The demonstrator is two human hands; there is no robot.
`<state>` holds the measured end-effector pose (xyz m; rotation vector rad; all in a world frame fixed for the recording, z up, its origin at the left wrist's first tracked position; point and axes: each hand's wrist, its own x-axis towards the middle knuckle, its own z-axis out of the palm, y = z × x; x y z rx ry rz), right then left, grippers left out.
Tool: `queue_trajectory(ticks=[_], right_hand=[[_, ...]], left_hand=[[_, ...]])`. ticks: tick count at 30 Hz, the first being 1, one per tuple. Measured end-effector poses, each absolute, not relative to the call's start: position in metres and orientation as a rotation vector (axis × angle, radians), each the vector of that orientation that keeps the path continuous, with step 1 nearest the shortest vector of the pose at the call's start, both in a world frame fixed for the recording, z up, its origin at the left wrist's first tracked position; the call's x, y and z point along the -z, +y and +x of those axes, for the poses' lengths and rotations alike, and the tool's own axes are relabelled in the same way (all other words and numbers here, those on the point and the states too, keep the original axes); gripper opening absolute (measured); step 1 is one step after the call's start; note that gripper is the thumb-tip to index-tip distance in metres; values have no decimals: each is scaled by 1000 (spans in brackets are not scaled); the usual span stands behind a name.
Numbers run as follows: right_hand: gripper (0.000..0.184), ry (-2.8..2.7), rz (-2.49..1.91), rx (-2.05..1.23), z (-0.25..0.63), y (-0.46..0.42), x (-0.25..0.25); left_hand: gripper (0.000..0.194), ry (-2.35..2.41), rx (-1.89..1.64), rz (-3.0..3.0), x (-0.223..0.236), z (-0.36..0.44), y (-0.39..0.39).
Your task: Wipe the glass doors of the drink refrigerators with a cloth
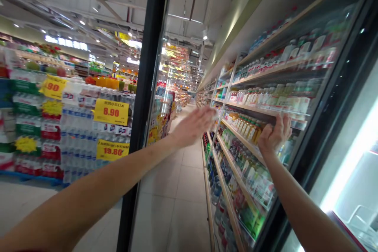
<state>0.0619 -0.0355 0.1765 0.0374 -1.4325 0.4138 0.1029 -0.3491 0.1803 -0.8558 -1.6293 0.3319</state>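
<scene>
A glass cooler door with a black frame stands in front of me. My left hand is stretched out at the glass, its fingers extended and slightly blurred; nothing is held in it. My right hand is raised before the glass farther right, its fingers loosely bent and apart, with no object in them. Whether either palm presses on the pane I cannot tell. Rows of bottled drinks on shelves show in or through the glass around my right hand.
On the left, stacked packs of bottled water carry a yellow price sign. A tiled aisle floor runs away between the displays. At the right edge lies a bright, lit cooler interior with a wire rack.
</scene>
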Motion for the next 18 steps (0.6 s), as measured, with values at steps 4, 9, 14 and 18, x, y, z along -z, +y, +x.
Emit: queue_trajectory(ticks=[4, 9, 14, 18], right_hand=[[52, -1432, 37, -423, 63, -37, -177], [52, -1417, 41, -415, 65, -38, -177], [52, -1401, 58, -400, 63, -36, -177], [51, -1399, 71, -415, 62, -35, -176]], left_hand=[[44, -1612, -543, -1117, -181, 104, -338], [43, -1678, -262, -692, -203, 105, -330], [38, -1628, -594, -1087, -215, 105, -325], [45, -1678, -243, -599, -238, 107, -328]])
